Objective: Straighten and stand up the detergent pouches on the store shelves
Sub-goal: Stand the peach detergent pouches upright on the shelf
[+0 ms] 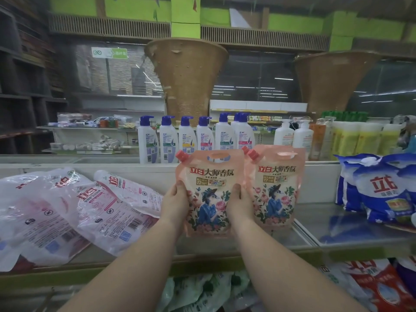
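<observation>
Pink pouch (208,192) upright, long axis vertical, clasped at both side edges: left hand (175,204), right hand (239,204). Twin standing pouch (275,188) just right of grip; slumped pouches (85,206) lying left, nearer left hand.

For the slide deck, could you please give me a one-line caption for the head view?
Both hands, left hand and right hand, hold a pink detergent pouch upright beside its standing twin.

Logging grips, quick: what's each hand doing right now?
Left hand: grips the left edge of the pink pouch.
Right hand: grips its right edge.
</observation>
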Available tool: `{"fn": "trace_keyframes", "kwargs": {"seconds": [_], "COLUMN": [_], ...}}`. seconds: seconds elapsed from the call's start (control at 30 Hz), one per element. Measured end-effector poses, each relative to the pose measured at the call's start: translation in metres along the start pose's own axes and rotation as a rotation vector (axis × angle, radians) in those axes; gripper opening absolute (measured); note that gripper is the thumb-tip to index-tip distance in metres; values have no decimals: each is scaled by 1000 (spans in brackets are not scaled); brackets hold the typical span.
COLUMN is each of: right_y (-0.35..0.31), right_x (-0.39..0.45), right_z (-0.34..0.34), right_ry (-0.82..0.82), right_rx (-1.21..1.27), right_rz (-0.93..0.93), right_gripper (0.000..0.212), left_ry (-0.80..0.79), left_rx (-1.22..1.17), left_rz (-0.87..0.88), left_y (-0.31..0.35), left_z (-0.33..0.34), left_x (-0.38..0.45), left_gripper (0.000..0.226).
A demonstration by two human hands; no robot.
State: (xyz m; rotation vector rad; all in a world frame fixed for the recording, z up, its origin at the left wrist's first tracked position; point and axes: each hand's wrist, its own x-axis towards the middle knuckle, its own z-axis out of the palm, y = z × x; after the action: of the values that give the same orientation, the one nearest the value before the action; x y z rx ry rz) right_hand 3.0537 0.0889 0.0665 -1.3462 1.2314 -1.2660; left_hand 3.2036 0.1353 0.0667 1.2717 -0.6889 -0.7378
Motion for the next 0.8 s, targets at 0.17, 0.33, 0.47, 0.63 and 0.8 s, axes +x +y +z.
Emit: {"fn": "trace_keyframes", "kwargs": {"seconds": [0.17, 0.33, 0.47, 0.63, 0.8], "right_y": [-3, 5, 9, 5, 7], "right_x": [-2, -3, -2, -7, -7], "right_z": [-15, -28, -39, -55, -68], "right_ry": [-8, -32, -53, -68, -50], "right_rx": [12, 96, 129, 119, 102], "right_rz": [-12, 1, 19, 34, 20], "right_gripper": [54, 52, 51, 51, 48], "left_ry": [-20, 18, 31, 35, -11], "left_rx": [7, 22, -4, -31, -48], "left_rz": [-9, 8, -15, -15, -14], "left_y": [2, -4, 1, -1, -5], "left_z": [6, 15, 26, 33, 41], "left_x": [-12, -24, -45, -55, -58], "left_gripper": [43, 46, 42, 42, 41]}}
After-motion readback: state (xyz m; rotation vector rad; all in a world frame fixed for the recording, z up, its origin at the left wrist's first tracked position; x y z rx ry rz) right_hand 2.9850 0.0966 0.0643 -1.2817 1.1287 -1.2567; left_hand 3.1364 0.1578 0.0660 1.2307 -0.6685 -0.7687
